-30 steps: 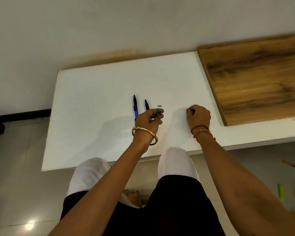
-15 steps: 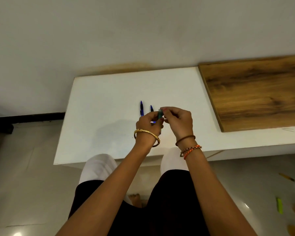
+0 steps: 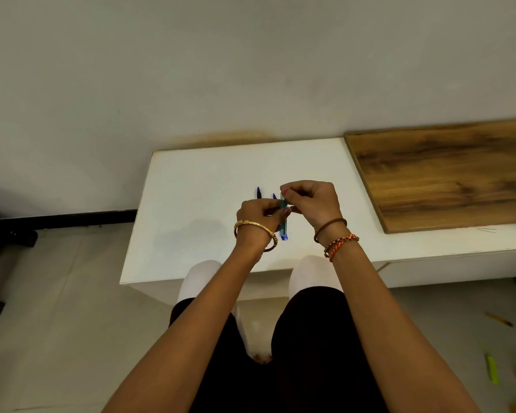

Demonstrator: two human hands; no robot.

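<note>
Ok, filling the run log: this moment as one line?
left hand: holds translucent teal pen | right hand: pinches its upper end | two dark blue pens: on white table

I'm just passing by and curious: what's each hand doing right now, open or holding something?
Left hand: closed, holding the blue-green pen around its middle.
Right hand: closed, pinching the top of that pen.

translucent plastic pen barrel [image 3: 283,225], matt white table [image 3: 191,204]
</note>
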